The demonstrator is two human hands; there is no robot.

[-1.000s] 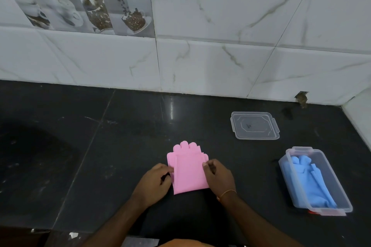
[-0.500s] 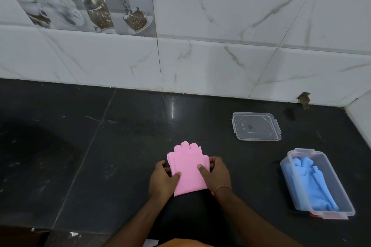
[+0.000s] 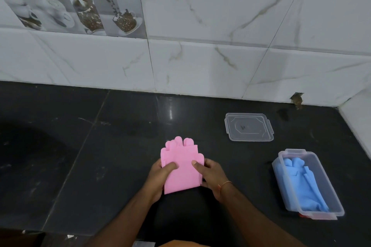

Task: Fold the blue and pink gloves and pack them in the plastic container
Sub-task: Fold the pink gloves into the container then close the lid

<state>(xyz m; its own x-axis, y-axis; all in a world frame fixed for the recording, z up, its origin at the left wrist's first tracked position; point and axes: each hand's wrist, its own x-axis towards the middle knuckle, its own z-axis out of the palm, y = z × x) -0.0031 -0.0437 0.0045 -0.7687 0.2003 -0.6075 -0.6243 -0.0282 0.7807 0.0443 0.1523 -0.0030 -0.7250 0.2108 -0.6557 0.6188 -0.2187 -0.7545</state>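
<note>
The folded pink gloves (image 3: 183, 163) are held in the middle of the dark counter, fingertips pointing toward the wall. My left hand (image 3: 159, 176) grips their left edge, thumb on top and fingers underneath. My right hand (image 3: 210, 174) grips the right edge the same way. The clear plastic container (image 3: 329, 190) stands at the right, apart from my hands. The blue gloves (image 3: 301, 182) lie folded inside it.
The container's clear lid (image 3: 249, 127) lies flat behind the container, nearer the wall. The tiled wall (image 3: 200, 56) closes off the back and the right corner. The counter's front edge (image 3: 60, 233) runs just below my forearms.
Both hands have slid under the pink gloves' side edges with thumbs on top. The gloves look raised a little off the counter. The container and lid stay put.
</note>
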